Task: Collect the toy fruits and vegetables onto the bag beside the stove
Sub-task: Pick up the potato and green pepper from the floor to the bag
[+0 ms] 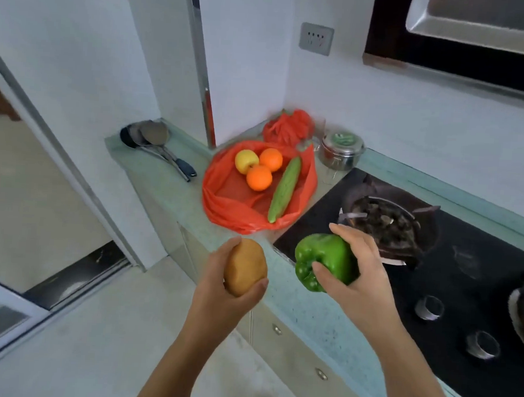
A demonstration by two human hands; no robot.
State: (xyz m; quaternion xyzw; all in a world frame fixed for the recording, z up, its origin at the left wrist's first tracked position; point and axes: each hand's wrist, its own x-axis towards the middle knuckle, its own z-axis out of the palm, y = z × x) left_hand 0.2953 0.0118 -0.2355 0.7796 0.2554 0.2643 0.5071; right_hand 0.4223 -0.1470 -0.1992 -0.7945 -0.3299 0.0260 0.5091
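Observation:
A red-orange plastic bag point(224, 202) lies spread on the counter to the left of the black stove point(451, 269). On it rest a yellow apple point(246, 161), two oranges point(271, 159) point(258, 178) and a long green cucumber point(285, 189). My left hand point(220, 281) grips a brown potato point(244, 267) just in front of the bag, over the counter's front edge. My right hand point(357, 270) holds a green bell pepper point(324, 259) above the stove's near left corner.
A second bunched red bag point(288, 127) and a lidded steel pot point(340, 151) stand behind the bag. Ladles point(154, 141) lie at the counter's left end. A dirty burner point(384, 223), stove knobs point(429, 307) and a hood point(476, 21) are on the right.

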